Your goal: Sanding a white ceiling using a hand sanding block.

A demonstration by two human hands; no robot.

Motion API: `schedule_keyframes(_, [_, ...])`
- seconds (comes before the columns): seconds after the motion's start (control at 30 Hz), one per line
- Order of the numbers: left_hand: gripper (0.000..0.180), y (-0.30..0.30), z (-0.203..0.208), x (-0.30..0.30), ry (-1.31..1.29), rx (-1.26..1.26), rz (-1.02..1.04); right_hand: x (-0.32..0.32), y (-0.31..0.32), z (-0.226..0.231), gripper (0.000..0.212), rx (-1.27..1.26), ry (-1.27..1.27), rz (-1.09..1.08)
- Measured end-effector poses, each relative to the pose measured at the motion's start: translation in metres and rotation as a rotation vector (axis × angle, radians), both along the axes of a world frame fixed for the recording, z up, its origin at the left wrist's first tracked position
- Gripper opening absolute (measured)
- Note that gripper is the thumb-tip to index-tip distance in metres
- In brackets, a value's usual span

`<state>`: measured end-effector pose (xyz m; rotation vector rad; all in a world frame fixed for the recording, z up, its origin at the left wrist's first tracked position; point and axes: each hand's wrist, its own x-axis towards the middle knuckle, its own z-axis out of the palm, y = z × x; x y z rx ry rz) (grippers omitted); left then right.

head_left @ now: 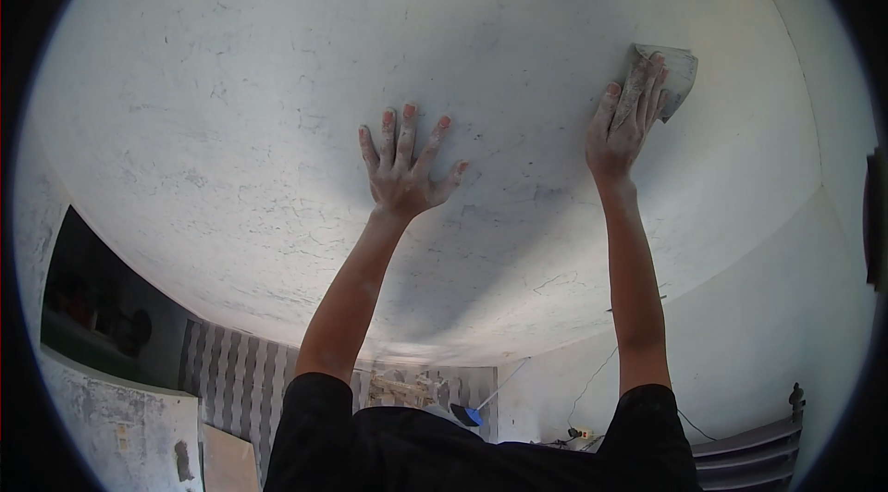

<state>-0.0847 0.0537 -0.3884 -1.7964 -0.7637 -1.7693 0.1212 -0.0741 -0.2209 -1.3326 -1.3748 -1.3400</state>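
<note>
A large whitish wall (pixel 518 20) with scratches and dark scuffs fills most of the head view. My left hand (pixel 404 164) lies flat against it with fingers spread, dusted white, holding nothing. Farther right and a little higher, my right hand (pixel 624 127) grips a bent grey sheet of sandpaper (pixel 682 76) and presses it to the wall. The sheet sticks out beyond the fingertips on the right, one edge lifted. Part of it is hidden under the fingers, which are coated in white dust.
At the lower left are a dark opening (pixel 102 307), a worn low wall (pixel 120 418) and a grey patterned curtain or panel (pixel 240 372). A blue-and-black object (pixel 468 415) is low in the middle. Purple-grey slats (pixel 749 460) and a thin cable (pixel 592 386) are at the lower right.
</note>
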Motion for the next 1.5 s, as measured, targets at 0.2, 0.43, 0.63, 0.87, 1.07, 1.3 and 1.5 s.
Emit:
schedule_keyframes(0.2, [0.068,-0.001,0.003,-0.003,0.004,-0.002,-0.012,-0.020,0.008,-0.006,0.052,-0.085,-0.116,0.050])
schedule_keyframes(0.43, [0.067,-0.053,0.034,0.000,-0.206,-0.168,-0.480,-0.067,0.018,-0.007,0.063,-0.275,-0.238,0.089])
schedule_keyframes(0.63, [0.068,-0.113,0.146,0.019,0.155,-0.076,-0.616,-0.058,0.001,-0.003,0.066,-0.333,-0.258,0.160])
schedule_keyframes(0.87, [0.074,-0.093,0.139,0.041,0.100,-0.189,-0.539,-0.024,-0.052,0.004,0.029,-0.499,-0.487,0.289])
schedule_keyframes(1.07, [0.086,-0.099,0.142,0.059,0.071,-0.219,-0.449,0.026,-0.093,0.081,0.006,-0.186,-0.548,0.261])
schedule_keyframes(1.3, [0.081,-0.106,0.158,0.105,-0.224,-0.305,-0.339,0.070,-0.060,0.154,0.045,0.248,-0.179,0.121])
schedule_keyframes(1.5, [0.065,-0.077,0.145,0.091,-0.141,-0.228,-0.186,0.084,-0.044,0.125,0.046,0.241,-0.190,-0.123])
